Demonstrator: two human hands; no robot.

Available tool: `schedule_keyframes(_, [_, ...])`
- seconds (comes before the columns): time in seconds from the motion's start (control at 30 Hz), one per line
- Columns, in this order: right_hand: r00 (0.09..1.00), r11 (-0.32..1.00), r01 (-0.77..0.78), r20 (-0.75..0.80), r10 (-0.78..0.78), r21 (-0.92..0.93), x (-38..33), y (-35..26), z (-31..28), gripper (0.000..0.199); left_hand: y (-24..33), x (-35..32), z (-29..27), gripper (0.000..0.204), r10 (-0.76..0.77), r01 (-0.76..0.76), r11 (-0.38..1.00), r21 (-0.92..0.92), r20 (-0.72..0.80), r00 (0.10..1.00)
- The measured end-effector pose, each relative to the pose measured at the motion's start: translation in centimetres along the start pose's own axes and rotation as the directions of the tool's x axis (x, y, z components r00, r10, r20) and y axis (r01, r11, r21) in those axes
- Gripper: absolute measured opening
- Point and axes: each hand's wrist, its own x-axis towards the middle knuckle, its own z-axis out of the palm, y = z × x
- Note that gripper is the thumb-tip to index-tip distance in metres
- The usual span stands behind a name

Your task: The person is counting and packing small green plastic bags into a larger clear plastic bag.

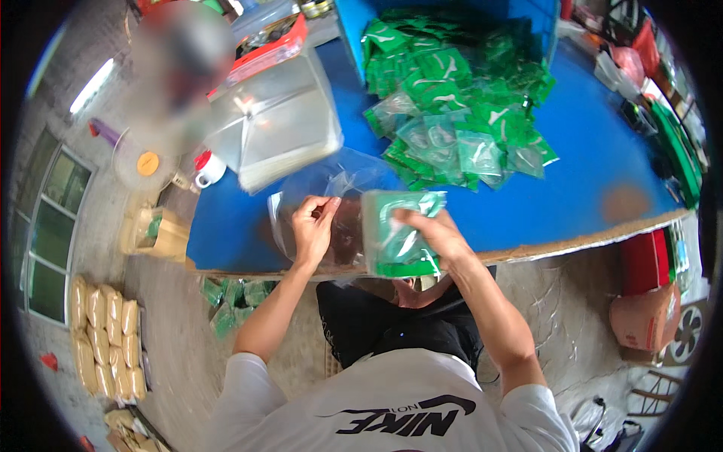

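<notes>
Blue box [349,34] holds green packets [444,74]; left fingers [324,206] pinch a clear bag [349,224]

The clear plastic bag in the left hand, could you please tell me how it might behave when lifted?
Probably floppy: the clear plastic bag looks like thin film, creasing near where the left hand pinches it. It is likely light for its size, since the blue table shows through it. Its glossy sheen suggests it could slide easily.

Flat blue tabletop [557,218]: rectangular clear plastic stack [294,124] is lying left; square green plastic packets [444,98] are lying right of it, in and before angular blue box [350,34].
</notes>
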Motion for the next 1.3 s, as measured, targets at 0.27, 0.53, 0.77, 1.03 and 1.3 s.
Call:
schedule_keyframes(0.27, [1.000, 0.992, 0.013, -0.014, -0.011, 0.127, 3.7, -0.6, -0.4, 0.034, 9.8, -2.6, 5.1, 0.012, 0.374, -0.362, 0.927, -0.097, 0.172, 0.911])
schedule_keyframes(0.53, [0.983, 0.978, 0.163, 0.104, -0.150, -0.132, 5.8, 1.5, 0.5, 0.041, 13.1, -7.3, 7.3, 0.013, 0.336, -0.268, 0.939, -0.215, 0.414, 0.846])
schedule_keyframes(0.77, [0.963, 0.956, 0.267, 0.065, -0.261, -0.121, 4.5, 0.9, 2.6, 0.060, 16.8, 5.9, 6.2, 0.042, 0.733, -0.860, 0.492, 0.134, 0.469, 0.492])
schedule_keyframes(1.03, [0.992, 0.913, -0.081, 0.061, 0.115, -0.399, 2.5, -1.5, 5.6, 0.081, 13.0, 11.9, 6.2, 0.038, 0.027, -0.287, 0.956, 0.062, 0.955, 0.296])
schedule_keyframes(1.3, [0.847, 0.756, 0.168, 0.486, 0.217, -0.632, 2.0, -3.3, 7.6, 0.057, 16.5, 9.2, 8.2, 0.043, 0.126, -0.217, 0.975, -0.053, 0.933, 0.337])
